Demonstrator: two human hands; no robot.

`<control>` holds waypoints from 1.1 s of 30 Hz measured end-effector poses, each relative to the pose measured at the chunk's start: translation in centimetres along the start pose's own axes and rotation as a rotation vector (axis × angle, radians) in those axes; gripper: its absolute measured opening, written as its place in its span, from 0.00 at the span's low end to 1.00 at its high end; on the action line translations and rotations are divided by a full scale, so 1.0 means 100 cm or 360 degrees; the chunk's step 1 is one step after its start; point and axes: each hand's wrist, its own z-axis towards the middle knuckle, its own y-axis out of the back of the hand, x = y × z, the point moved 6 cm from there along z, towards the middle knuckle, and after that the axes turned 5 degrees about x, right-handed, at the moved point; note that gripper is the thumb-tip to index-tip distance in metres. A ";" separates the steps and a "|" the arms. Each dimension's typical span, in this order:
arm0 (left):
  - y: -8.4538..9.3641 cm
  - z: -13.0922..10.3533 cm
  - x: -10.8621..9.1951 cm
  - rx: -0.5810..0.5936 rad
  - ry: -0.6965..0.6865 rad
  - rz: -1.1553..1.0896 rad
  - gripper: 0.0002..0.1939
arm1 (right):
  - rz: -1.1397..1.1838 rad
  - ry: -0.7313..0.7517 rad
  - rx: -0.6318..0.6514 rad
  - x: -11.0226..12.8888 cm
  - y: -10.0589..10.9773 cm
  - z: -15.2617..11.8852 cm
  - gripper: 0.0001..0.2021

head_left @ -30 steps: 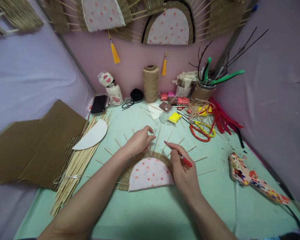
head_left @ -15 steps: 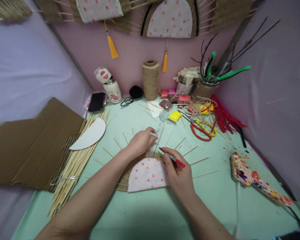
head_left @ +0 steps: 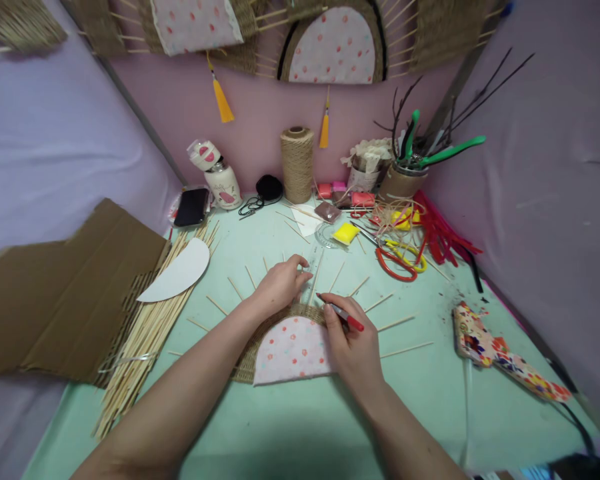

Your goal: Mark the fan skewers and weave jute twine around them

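Note:
A half-round piece with a pink flowered cloth centre [head_left: 295,350] and a woven twine rim [head_left: 250,350] lies on the table, thin sticks [head_left: 379,302] fanning out from its curve. My left hand [head_left: 283,283] is closed on a clear ruler [head_left: 314,270] that lies along the sticks above the top of the rim. Just right of the ruler, my right hand [head_left: 353,337] grips a red-capped pen [head_left: 347,316], its dark tip pointing left near a stick. The right edge of the cloth is covered by this hand.
Bundled sticks [head_left: 135,353], a white paper shape [head_left: 177,272] and cardboard [head_left: 65,293] lie left. Scissors [head_left: 397,263], a yellow packet [head_left: 346,233] and a twine spool [head_left: 297,167] are behind. At right lies a flower-patterned glue gun [head_left: 500,357]; a phone [head_left: 192,207] rests back left.
The view has shifted slightly, so the background sits a little lower and farther left. Both hands keep their holds on the ruler and pen, with hardly any movement.

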 end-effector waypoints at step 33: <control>-0.006 0.002 -0.002 -0.0030 -0.0031 0.0147 0.13 | -0.0015 -0.0031 -0.0115 -0.002 0.001 0.000 0.10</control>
